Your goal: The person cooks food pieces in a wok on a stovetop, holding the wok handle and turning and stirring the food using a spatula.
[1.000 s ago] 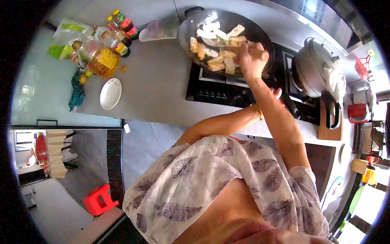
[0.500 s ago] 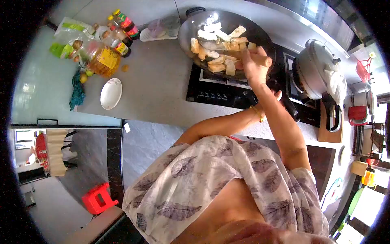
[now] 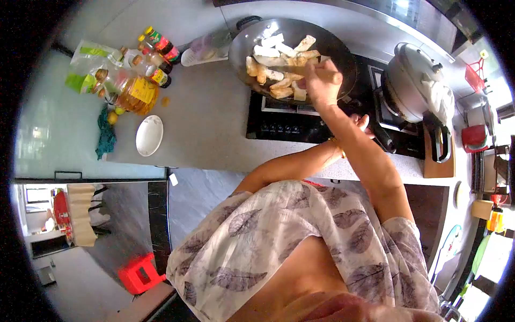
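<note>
Holding, in the closed grip of the bare right hand [image 3: 324,83], a spatula with a tan wooden handle and grey metal blade [image 3: 296,70]. Slanting down with that blade among pale, oblong food strips browned gold in places [image 3: 281,92]. Lying, all of them, inside a wide, round, dark metal wok [image 3: 340,51], gathered mostly toward its left and middle (a few nearly white). Set over a black glass-topped gas hob [image 3: 284,129], toward the back edge of the grey surface [image 3: 198,118].

Passing beneath the right forearm with the bare left hand [image 3: 360,123], close by the wok's long black handle [image 3: 382,138]. Cannot tell whether open or closed in that grip, being partly hidden.

To the wok's right, on the same hob, a large, silver, lidded metal pot [image 3: 407,80]. Near the surface's front left corner, a white oval bowl [image 3: 149,135]. Toward the back left corner, a big clear bottle of amber oil with a yellow label [image 3: 140,91], just beside slim, dark sauce bottles with red caps and bright labels [image 3: 161,45].
</note>
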A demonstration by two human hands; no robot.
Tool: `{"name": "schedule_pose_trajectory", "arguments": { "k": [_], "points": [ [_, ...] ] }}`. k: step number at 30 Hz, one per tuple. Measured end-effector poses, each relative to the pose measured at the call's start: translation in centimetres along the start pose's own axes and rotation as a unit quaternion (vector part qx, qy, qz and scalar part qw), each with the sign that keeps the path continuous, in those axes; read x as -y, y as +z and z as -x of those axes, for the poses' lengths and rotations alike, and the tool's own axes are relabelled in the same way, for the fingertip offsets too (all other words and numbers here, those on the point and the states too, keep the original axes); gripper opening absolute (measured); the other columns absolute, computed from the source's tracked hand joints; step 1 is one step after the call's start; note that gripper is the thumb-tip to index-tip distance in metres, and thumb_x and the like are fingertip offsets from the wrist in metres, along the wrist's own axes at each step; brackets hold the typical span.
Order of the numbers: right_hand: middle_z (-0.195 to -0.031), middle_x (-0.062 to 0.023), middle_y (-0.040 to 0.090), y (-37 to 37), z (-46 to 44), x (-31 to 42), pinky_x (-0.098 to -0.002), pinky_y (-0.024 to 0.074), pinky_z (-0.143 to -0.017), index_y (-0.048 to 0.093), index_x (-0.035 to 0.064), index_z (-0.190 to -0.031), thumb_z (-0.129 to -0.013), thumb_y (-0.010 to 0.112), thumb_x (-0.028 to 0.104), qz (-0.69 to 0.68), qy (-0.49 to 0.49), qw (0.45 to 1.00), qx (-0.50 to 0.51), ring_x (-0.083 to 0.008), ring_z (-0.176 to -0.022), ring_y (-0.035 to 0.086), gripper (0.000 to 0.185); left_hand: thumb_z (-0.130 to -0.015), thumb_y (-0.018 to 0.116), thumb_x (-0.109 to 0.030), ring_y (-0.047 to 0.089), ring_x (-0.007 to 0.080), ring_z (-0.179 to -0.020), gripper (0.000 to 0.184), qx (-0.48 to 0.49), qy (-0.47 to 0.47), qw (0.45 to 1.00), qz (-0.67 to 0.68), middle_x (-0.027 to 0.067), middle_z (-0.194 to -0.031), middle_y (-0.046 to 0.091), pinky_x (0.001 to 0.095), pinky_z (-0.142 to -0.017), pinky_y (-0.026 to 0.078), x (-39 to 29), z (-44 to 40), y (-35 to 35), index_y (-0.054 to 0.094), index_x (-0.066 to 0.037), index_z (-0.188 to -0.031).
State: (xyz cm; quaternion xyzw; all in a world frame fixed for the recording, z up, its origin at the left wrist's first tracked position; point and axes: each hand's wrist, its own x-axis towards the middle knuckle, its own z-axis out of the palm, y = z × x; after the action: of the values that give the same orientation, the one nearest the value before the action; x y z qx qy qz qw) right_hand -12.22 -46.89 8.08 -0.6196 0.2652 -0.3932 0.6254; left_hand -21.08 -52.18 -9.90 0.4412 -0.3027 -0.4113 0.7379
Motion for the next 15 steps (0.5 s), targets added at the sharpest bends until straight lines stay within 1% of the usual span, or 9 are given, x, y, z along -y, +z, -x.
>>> {"name": "schedule_pose_trajectory", "arguments": {
  "k": [1, 2, 3, 4, 5, 6, 9, 13, 15],
  "points": [
    [-0.062, -0.0083, 0.057, 0.0, 0.1, -0.6, -0.027, 0.0462, -0.042, 0.051, -0.0004, -0.073, -0.076, 0.06, 0.007, 0.021, -0.013, 1.0, -0.001, -0.0142, -0.05, 0.057, 0.012, -0.081, 0.055, -0.045, 0.059, 0.0251, -0.073, 0.039, -0.008, -0.018, 0.999, 0.035, 0.0123, -0.082, 0.052, 0.035, -0.061, 0.053, -0.7, 0.0, 0.2, 0.039, -0.01, -0.077],
    [-0.061, -0.0082, 0.057, 0.2, -0.1, -1.7, -0.0272, 0.0459, -0.044, 0.052, 0.0003, -0.072, -0.074, 0.06, 0.008, 0.06, -0.077, 0.995, -0.014, -0.0137, -0.049, 0.056, 0.012, -0.081, 0.056, -0.045, 0.059, 0.0251, -0.072, 0.039, -0.041, -0.056, 0.993, 0.096, 0.0121, -0.081, 0.052, 0.0349, -0.06, 0.053, -2.5, 0.4, 0.9, 0.039, -0.01, -0.078],
    [-0.061, -0.0081, 0.057, 0.5, -0.8, -2.6, -0.0276, 0.0461, -0.045, 0.052, 0.0004, -0.072, -0.074, 0.061, 0.009, 0.059, -0.074, 0.995, -0.029, -0.0136, -0.049, 0.056, 0.012, -0.081, 0.056, -0.044, 0.059, 0.0251, -0.072, 0.039, -0.074, -0.095, 0.98, 0.158, 0.012, -0.081, 0.052, 0.0348, -0.059, 0.053, -4.5, 0.9, 1.5, 0.039, -0.009, -0.078],
    [-0.061, -0.0079, 0.057, 0.8, -1.6, -3.3, -0.028, 0.0464, -0.046, 0.052, 0.0005, -0.072, -0.074, 0.061, 0.009, 0.056, -0.068, 0.995, -0.045, -0.0136, -0.049, 0.055, 0.012, -0.08, 0.057, -0.042, 0.059, 0.0245, -0.069, 0.038, -0.081, -0.122, 0.976, 0.163, 0.0108, -0.078, 0.051, 0.0351, -0.059, 0.053, -6.2, 1.4, 1.9, 0.039, -0.009, -0.079],
    [-0.061, -0.0078, 0.058, 1.1, -1.9, -3.5, -0.0284, 0.0466, -0.047, 0.053, 0.0007, -0.073, -0.073, 0.061, 0.01, 0.053, -0.064, 0.995, -0.06, -0.0135, -0.049, 0.055, 0.012, -0.08, 0.058, -0.042, 0.058, 0.0243, -0.069, 0.038, -0.075, -0.124, 0.976, 0.165, 0.0103, -0.077, 0.05, 0.0355, -0.059, 0.053, -6.8, 1.7, 1.9, 0.038, -0.009, -0.079],
    [-0.064, -0.008, 0.059, 1.1, -0.8, -0.5, -0.0284, 0.047, -0.054, 0.054, 0.0014, -0.072, -0.073, 0.062, 0.011, 0.022, 0.02, 0.999, -0.03, -0.0138, -0.053, 0.056, 0.013, -0.08, 0.058, -0.041, 0.058, 0.0242, -0.068, 0.038, -0.068, -0.124, 0.976, 0.167, 0.0098, -0.077, 0.05, 0.0358, -0.06, 0.053, -7.2, 1.7, 1.9, 0.038, -0.009, -0.079],
    [-0.064, -0.0079, 0.059, 0.4, -1.4, -2.9, -0.0291, 0.0467, -0.056, 0.054, 0.0011, -0.072, -0.072, 0.062, 0.011, 0.071, -0.064, 0.995, -0.029, -0.0144, -0.056, 0.056, 0.013, -0.08, 0.058, -0.042, 0.058, 0.0245, -0.071, 0.039, -0.072, -0.123, 0.974, 0.178, 0.0107, -0.078, 0.049, 0.0365, -0.061, 0.053, -7.0, 2.1, 2.0, 0.037, -0.009, -0.08],
    [-0.063, -0.0092, 0.059, 0.9, -0.7, -3.0, -0.0298, 0.0469, -0.057, 0.053, 0.0009, -0.07, -0.07, 0.062, 0.013, 0.084, -0.078, 0.992, -0.047, -0.0158, -0.058, 0.058, 0.015, -0.079, 0.059, -0.042, 0.054, 0.0226, -0.073, 0.04, -0.081, -0.107, 0.978, 0.159, 0.0086, -0.074, 0.046, 0.0392, -0.065, 0.054, -6.6, 1.8, 2.0, 0.038, -0.008, -0.08],
    [-0.061, -0.0113, 0.058, 1.4, -1.5, -3.4, -0.0267, 0.0457, -0.046, 0.049, -0.0018, -0.071, -0.074, 0.058, 0.013, 0.099, -0.111, 0.988, -0.048, -0.0179, -0.049, 0.059, 0.017, -0.079, 0.06, -0.04, 0.053, 0.022, -0.073, 0.038, -0.06, -0.105, 0.982, 0.147, 0.0065, -0.072, 0.043, 0.0402, -0.066, 0.054, -6.3, 1.5, 1.5, 0.038, -0.009, -0.078]
  ]
}}
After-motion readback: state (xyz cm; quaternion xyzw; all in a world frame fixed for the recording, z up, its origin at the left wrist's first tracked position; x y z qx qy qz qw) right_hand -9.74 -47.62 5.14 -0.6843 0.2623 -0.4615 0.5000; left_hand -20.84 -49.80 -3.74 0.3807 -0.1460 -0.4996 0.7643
